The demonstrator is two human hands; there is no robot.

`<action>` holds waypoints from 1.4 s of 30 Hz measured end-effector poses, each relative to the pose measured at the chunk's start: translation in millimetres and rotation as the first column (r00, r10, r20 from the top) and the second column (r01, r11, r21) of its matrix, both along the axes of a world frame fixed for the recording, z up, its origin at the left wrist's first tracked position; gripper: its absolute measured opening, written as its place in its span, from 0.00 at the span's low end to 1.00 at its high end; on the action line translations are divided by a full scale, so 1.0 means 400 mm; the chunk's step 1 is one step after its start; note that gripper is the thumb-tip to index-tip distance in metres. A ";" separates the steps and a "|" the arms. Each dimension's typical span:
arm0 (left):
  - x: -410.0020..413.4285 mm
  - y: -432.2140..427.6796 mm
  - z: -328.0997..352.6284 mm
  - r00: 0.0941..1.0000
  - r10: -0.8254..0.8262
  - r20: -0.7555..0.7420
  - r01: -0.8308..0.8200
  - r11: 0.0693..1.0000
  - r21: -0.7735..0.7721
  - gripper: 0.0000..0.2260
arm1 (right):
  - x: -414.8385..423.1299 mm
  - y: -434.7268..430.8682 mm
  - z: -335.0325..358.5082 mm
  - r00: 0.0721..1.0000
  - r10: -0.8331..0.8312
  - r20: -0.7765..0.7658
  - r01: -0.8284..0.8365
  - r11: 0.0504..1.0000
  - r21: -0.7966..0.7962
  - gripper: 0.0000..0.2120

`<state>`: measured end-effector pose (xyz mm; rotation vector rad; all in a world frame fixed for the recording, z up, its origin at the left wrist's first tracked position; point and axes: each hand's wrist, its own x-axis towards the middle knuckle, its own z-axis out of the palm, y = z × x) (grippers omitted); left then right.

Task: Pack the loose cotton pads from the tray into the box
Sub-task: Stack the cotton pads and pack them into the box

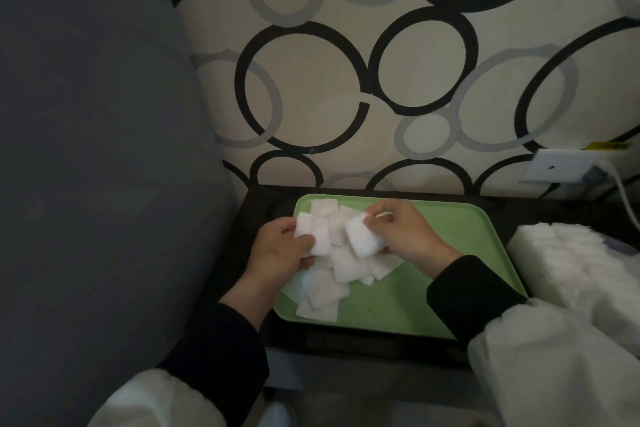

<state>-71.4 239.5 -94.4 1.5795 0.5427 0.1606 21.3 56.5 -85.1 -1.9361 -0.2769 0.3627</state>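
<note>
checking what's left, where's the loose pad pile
Head view: the loose pads lie on the left half of the green tray, under the left hand and right hand.

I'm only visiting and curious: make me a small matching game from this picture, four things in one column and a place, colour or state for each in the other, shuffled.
Things:
1. tray
2. left hand
3. stacked white pads
4. wall plate

Descriptions:
a. fixed to the circle-patterned wall
b. green
c. grips a few cotton pads
d. just right of the tray

Pairs: 1-b, 2-c, 3-d, 4-a
</note>
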 end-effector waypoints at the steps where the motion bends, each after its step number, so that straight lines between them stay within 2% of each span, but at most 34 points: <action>1: 0.002 -0.008 0.001 1.000 -0.011 -0.006 0.011 1.000 -0.005 0.12 | -0.003 -0.011 -0.007 1.000 -0.001 -0.014 0.001 0.999 -0.034 0.02; 4: 0.006 -0.034 0.002 0.999 -0.037 -0.014 0.036 0.999 -0.040 0.12 | -0.007 -0.037 -0.001 0.996 0.029 -0.080 -0.027 0.999 0.017 0.05; 9: 0.015 -0.069 0.009 0.998 -0.068 -0.015 0.067 0.996 -0.054 0.12 | -0.020 -0.056 0.042 0.958 0.145 -0.246 -0.034 0.914 0.405 0.09; 13: 0.015 -0.109 0.029 0.988 -0.142 0.062 0.149 0.982 -0.119 0.11 | -0.037 -0.059 0.058 0.932 0.203 -0.301 -0.018 0.854 0.519 0.10; 18: 0.017 -0.150 0.034 0.972 -0.200 0.123 0.219 0.962 -0.161 0.11 | -0.043 -0.066 0.053 0.963 0.126 -0.239 -0.009 0.900 0.436 0.10; 25: 0.022 -0.163 0.038 0.972 -0.208 0.113 0.227 0.952 -0.206 0.10 | -0.043 -0.073 0.050 0.999 0.021 -0.027 -0.015 0.975 0.220 0.09; 32: 0.028 -0.179 0.043 0.973 -0.210 0.098 0.228 0.937 -0.263 0.09 | -0.047 -0.082 0.052 0.992 -0.015 0.123 0.002 0.994 0.106 0.08; 40: 0.037 -0.208 0.056 0.991 -0.120 0.054 0.131 0.943 -0.305 0.10 | -0.046 -0.108 0.047 0.963 -0.028 0.267 0.036 0.999 -0.025 0.08; 42: 0.039 -0.218 0.054 0.985 -0.161 0.054 0.170 0.951 -0.258 0.12 | -0.048 -0.118 0.049 0.958 -0.032 0.286 0.046 0.998 -0.043 0.08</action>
